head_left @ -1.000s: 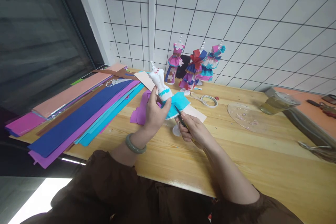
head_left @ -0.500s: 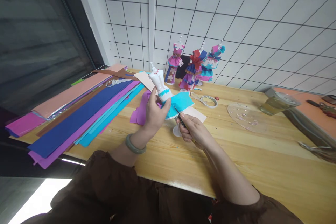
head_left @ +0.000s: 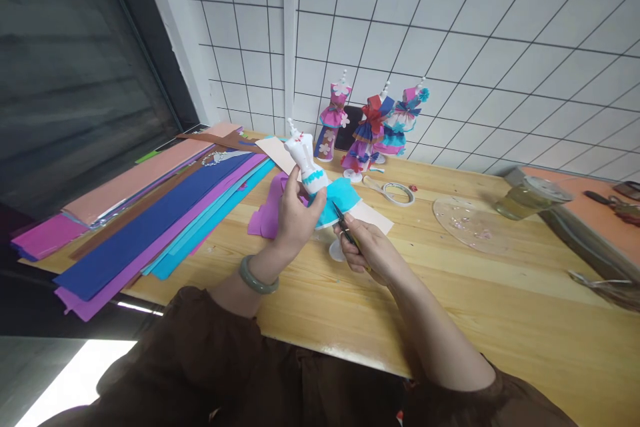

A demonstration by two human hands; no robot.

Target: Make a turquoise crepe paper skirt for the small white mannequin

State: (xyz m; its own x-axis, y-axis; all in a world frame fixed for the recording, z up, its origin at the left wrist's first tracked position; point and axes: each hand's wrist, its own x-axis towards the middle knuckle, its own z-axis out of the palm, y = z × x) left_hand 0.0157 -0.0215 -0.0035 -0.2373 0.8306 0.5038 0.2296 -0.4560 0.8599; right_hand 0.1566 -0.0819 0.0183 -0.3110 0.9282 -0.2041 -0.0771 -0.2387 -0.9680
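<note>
My left hand (head_left: 299, 213) is closed round the lower body of a small white mannequin (head_left: 303, 155), which leans to the left. A blue trim (head_left: 314, 177) runs around its hips. Bright blue crepe paper (head_left: 344, 195) spreads from the mannequin's lower end, pinched near my left thumb. In my right hand (head_left: 364, 243) are small dark scissors (head_left: 345, 222), their tips against the blue paper. The mannequin's round base (head_left: 337, 251) shows partly below the paper. How far the blades are apart is too small to tell.
Long folded crepe paper strips (head_left: 165, 213) cover the left of the table. Several dressed mannequins (head_left: 373, 123) stand by the tiled wall. A tape roll (head_left: 399, 194), a clear plate (head_left: 467, 223) with small bits and a lidded cup (head_left: 533, 197) are to the right. Purple paper (head_left: 270, 210) lies behind my left hand.
The right edge of the blue paper has shifted left and hangs lower. The scissors have changed angle slightly at the paper. My left hand keeps its hold on the mannequin.
</note>
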